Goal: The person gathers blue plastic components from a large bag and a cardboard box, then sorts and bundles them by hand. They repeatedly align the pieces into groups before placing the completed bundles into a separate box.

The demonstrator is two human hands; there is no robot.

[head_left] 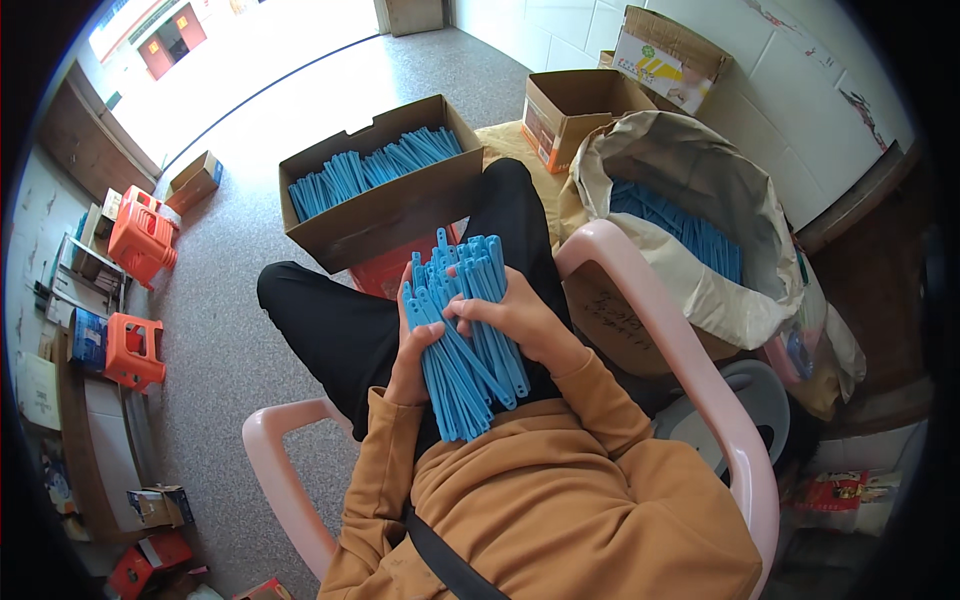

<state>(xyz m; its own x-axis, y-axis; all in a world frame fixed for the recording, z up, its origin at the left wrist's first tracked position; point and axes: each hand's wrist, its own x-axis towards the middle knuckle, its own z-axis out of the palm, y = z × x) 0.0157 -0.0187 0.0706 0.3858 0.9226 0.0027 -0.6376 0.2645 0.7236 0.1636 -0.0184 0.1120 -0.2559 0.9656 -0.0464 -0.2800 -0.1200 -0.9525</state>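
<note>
A thick bundle of long blue plastic strips (465, 330) stands upright over my lap. My left hand (408, 350) grips the bundle from its left side. From the right, my right hand (520, 318) wraps around it, fingers across the front of the strips. Ahead of my knees sits an open cardboard box (400, 205) with many of the same blue strips (370, 170) laid in rows. To my right, a large pale sack (700, 200) stands open with more blue strips (680, 225) inside.
I sit in a pink plastic chair (690, 370) on a speckled floor. An empty cardboard box (575, 105) and another carton (665, 55) stand by the tiled wall. Orange stools (140, 240) and small boxes are at the left.
</note>
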